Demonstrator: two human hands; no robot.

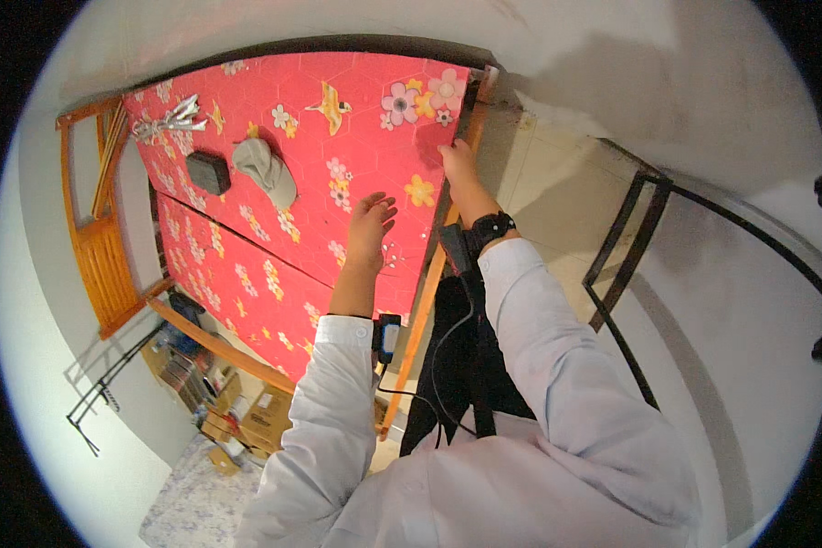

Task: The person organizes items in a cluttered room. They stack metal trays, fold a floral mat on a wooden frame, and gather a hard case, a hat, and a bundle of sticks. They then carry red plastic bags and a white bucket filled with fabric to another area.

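Observation:
A red mattress with printed flowers and birds point(315, 157) lies on a wooden bed frame point(421, 301). Over its near part is my left hand point(370, 229), fingers apart and slightly curled, holding nothing visible. My right hand point(459, 168) is at the mattress's right edge, near a corner, with its thumb and fingertips over the border; whether it grips the edge cannot be told. A grey cap point(266, 171) and a dark box-like case point(207, 172) rest side by side on the mattress. Farther left lies a bundle of silvery strips point(171, 120), tied or gathered together.
A slatted wooden headboard point(106, 274) stands at the left. Cardboard boxes point(264, 414) and other goods are piled beyond the bed. A black metal frame point(623, 233) stands at the right, by the wall. Cables hang between my wrist devices and my body.

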